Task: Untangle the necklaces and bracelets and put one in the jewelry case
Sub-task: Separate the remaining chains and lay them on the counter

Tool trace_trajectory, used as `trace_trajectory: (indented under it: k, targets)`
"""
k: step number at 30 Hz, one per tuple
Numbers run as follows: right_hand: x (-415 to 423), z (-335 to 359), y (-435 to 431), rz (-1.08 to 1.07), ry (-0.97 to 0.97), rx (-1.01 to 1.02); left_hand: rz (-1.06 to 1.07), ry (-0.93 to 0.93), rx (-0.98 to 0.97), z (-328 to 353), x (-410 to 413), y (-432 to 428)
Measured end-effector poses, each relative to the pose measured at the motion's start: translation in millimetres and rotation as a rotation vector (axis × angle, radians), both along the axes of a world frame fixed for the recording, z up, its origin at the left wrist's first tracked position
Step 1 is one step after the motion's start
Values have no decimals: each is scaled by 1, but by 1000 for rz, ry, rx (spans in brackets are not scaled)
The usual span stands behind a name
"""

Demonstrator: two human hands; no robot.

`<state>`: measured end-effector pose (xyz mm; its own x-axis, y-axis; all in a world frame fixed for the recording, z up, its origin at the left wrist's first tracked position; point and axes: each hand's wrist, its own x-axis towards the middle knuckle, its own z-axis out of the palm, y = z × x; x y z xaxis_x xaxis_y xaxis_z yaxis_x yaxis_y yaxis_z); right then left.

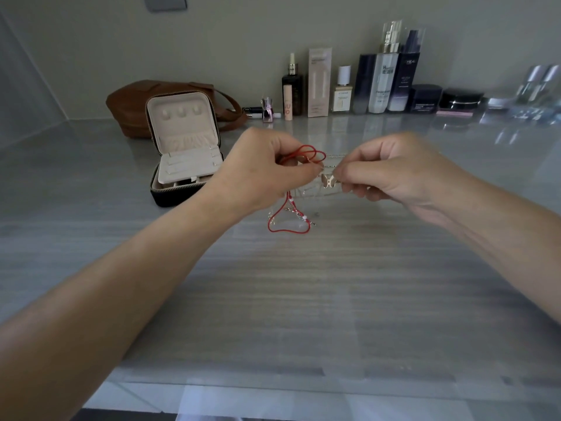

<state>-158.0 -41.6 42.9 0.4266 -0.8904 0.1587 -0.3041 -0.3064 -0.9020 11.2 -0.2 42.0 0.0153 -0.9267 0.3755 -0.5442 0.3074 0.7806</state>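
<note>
My left hand (261,168) is raised above the grey counter and pinches a tangle of jewelry. From it a red cord bracelet (288,221) with pale beads hangs down in a loop, and more red cord loops above my fingers. My right hand (391,171) pinches a thin silver chain next to a small butterfly pendant (329,180) between the two hands. Fine chains trail below the pendant. The jewelry case (182,150) stands open to the left, its cream lid upright and its black base on the counter.
A brown leather bag (130,104) lies behind the case. Along the back wall stands a row of cosmetic bottles and jars (379,83). The counter's front edge (273,390) runs across the bottom of the view.
</note>
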Motion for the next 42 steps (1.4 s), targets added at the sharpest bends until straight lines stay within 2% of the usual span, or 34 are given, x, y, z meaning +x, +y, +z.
trace_trajectory:
  k: [11,20,29,42]
  targets:
    - [-3,3,2,27,-59,-122,-40,-52,78,-1,-1,2]
    - [-3,1,1,-21,-47,-260,23,-12,20,-1,3,-3]
    - [-4,3,2,-10,-14,-279,17,82,-21,3,0,0]
    - [-5,4,4,106,30,-212,29,54,-30,2,0,0]
